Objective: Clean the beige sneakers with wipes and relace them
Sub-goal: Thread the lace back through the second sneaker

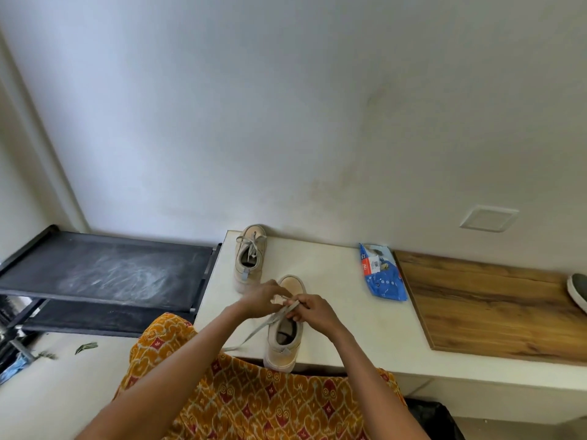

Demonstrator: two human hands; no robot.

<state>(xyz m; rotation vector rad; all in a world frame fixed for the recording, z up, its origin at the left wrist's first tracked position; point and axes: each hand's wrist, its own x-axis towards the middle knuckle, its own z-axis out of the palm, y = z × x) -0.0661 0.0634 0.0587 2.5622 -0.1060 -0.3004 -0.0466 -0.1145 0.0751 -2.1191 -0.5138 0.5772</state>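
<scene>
Two beige sneakers stand on a white counter [349, 312]. The far sneaker [249, 258] is laced, its bow tied, toe towards the wall. The near sneaker [284, 338] stands at the counter's front edge, heel towards me. Over its tongue, my left hand [262, 298] and my right hand [313, 311] both pinch its grey lace [254, 328]. One end of the lace trails down to the left onto the counter. A blue pack of wipes [382, 277] lies to the right of the shoes.
A wooden board [495, 309] covers the counter's right part, with the toe of a dark shoe [579, 292] at its far right edge. A black rack shelf [104, 271] stands to the left. The wall is close behind. My patterned orange garment [254, 401] hangs below.
</scene>
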